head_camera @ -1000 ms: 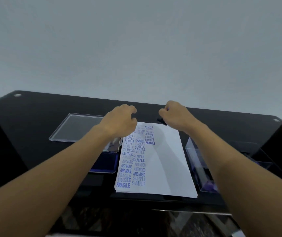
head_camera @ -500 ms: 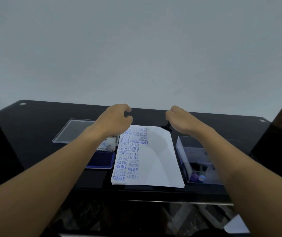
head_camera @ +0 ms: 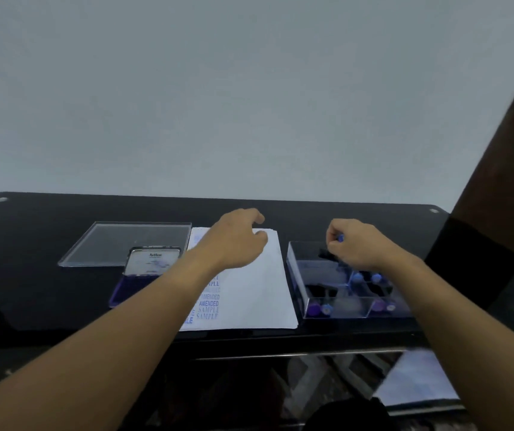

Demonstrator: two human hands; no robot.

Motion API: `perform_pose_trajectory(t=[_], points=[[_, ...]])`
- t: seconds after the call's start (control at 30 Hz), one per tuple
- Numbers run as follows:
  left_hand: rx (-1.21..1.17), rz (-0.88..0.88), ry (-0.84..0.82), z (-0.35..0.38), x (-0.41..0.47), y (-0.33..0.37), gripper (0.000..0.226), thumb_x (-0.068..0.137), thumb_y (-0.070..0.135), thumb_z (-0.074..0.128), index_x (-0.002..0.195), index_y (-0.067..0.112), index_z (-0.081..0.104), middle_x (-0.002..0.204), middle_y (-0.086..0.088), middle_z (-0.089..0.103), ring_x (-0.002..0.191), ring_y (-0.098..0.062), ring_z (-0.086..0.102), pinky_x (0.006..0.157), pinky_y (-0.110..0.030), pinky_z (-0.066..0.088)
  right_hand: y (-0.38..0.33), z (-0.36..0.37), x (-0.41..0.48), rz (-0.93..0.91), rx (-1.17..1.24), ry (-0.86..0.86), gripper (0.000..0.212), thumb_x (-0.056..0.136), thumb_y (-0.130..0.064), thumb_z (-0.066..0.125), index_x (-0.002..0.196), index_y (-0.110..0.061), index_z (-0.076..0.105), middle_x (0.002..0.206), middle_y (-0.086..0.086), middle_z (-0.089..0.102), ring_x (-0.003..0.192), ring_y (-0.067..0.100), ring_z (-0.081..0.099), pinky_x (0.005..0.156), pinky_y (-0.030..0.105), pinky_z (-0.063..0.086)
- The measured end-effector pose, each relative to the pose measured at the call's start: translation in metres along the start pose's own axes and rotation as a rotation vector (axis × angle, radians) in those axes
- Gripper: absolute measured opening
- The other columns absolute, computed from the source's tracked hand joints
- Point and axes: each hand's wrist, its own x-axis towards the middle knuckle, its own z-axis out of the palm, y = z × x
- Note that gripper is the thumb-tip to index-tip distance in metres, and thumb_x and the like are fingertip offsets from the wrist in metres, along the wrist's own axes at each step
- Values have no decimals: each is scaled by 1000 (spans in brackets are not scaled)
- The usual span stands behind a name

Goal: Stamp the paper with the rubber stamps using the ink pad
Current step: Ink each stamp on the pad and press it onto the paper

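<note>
Tabletop: a glossy black tabletop (head_camera: 31, 244) carries everything.
Paper: the white sheet of paper (head_camera: 259, 290) lies flat at the centre. Blue stamped words such as AMENDED and SAMPLE (head_camera: 209, 303) run down its 9 o'clock side, partly hidden under the left forearm.
Ink pad: the open blue ink pad (head_camera: 125, 289) sits just beside the paper at 9 o'clock, its pale lid raised at the far end.
Clear plate: a flat clear plastic plate (head_camera: 125, 241) lies at 10 o'clock from the paper.
Stamp box: a clear plastic box with compartments (head_camera: 299, 275) stands at 3 o'clock from the paper, with black stamps with blue knobs (head_camera: 318, 309) inside.
Left hand: the left hand (head_camera: 234, 241) is over the paper's 12 o'clock end. Its fingers (head_camera: 254, 216) are loosely bent, and nothing shows in them.
Right hand: the right hand (head_camera: 355, 244) is above the box's 11 o'clock corner. Its fingers (head_camera: 332, 234) are pinched on a blue-knobbed rubber stamp (head_camera: 339, 238).
</note>
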Motion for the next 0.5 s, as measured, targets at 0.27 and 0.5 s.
perform_pose_trajectory(t=[0.27,0.5], points=[[13,47,-132,60,1,32,43,100,26,47,142,17,50,149,-1,46,135,-20,44,105,-30,36,35,23,-13,95,-58,-94,19,101,-22,43,100,-17,61,106,6,63,79,16,55,61,28,39],[47,59,-175,105,-4,44,42,97,27,49,136,14,51,143,-2,47,131,-20,43,107,-37,40,41,46,-20,58,-191,-87,11,98,-30,56,99,-20,59,96,4,63,82,22,59,70,33,46]])
